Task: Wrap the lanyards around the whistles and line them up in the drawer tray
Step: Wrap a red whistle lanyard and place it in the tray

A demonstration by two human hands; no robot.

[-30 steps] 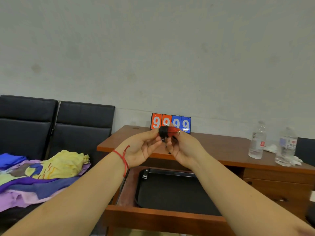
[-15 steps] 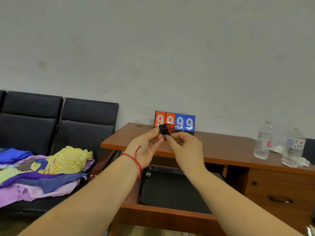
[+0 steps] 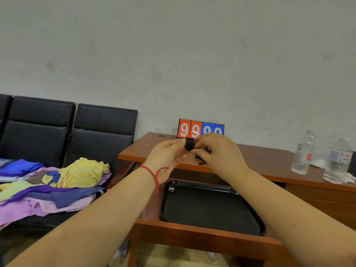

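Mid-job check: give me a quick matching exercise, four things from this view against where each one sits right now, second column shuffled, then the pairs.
Things:
1. whistle
2. black tray
3. scoreboard
4. water bottles

Places:
A. standing at the back of the desktop, against the wall
B. lying in the open drawer
C. held in the air between the left hand and the right hand
D. standing on the right end of the desktop

Pairs: 1-C, 2-B, 3-A, 4-D
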